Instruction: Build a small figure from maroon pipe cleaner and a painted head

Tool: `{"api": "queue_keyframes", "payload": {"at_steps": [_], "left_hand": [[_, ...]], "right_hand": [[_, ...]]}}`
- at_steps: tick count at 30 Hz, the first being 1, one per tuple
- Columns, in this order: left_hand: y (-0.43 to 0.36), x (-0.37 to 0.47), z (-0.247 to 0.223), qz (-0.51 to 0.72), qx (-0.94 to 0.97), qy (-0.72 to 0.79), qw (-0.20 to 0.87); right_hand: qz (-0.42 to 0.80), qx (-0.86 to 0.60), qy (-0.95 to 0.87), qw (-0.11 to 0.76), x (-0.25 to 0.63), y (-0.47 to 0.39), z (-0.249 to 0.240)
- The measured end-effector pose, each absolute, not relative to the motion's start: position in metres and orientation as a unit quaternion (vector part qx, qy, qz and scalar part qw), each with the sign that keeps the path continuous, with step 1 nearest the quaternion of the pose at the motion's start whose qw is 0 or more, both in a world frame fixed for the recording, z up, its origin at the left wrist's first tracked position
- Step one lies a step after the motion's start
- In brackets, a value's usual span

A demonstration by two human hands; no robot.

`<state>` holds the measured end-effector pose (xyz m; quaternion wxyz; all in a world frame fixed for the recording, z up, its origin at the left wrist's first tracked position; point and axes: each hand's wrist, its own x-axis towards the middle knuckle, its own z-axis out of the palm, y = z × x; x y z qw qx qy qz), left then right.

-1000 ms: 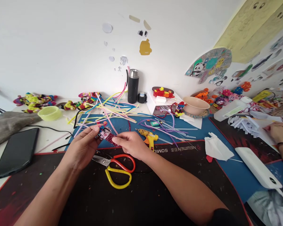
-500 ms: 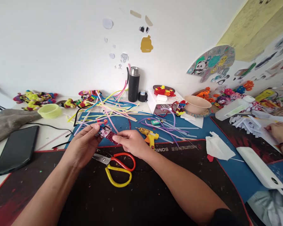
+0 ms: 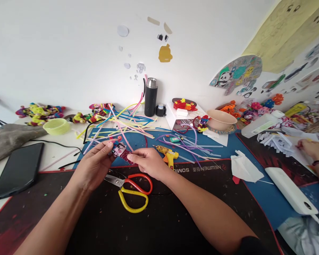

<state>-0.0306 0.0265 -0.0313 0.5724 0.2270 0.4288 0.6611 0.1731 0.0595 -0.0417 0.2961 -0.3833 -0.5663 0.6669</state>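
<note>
A small doll-like figure [image 3: 120, 150], with a black, white and pink upper part and a dark red speckled lower part, is held up between both hands. My left hand [image 3: 97, 163] pinches its upper end, near some blue and red bits. The fingers of my right hand [image 3: 146, 161] are closed on the dark red end. Just below the hands, scissors [image 3: 134, 200] with one red and one yellow handle lie on the black mat [image 3: 117, 230], their blades partly behind my left hand. A yellow glue gun [image 3: 171, 156] rests right of my right hand.
Colourful pipe cleaners [image 3: 130, 122] spread behind the hands, near a black thermos [image 3: 150, 97]. A phone [image 3: 18, 170] lies at the left. At the right are a beige bowl [image 3: 222, 119], white tissue [image 3: 246, 166], a white power bank [image 3: 291, 191] and another person's hand [image 3: 311, 148].
The camera view has shifted slightly. Both hands keep the same hold on the figure, which has barely moved.
</note>
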Motion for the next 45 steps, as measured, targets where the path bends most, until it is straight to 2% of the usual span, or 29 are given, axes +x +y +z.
{"api": "queue_keyframes", "payload": {"at_steps": [45], "left_hand": [[0.0252, -0.0405, -0.0312, 0.642, 0.248, 0.423, 0.589]], "right_hand": [[0.694, -0.367, -0.547, 0.293, 0.1765, 0.0574, -0.0385]]}}
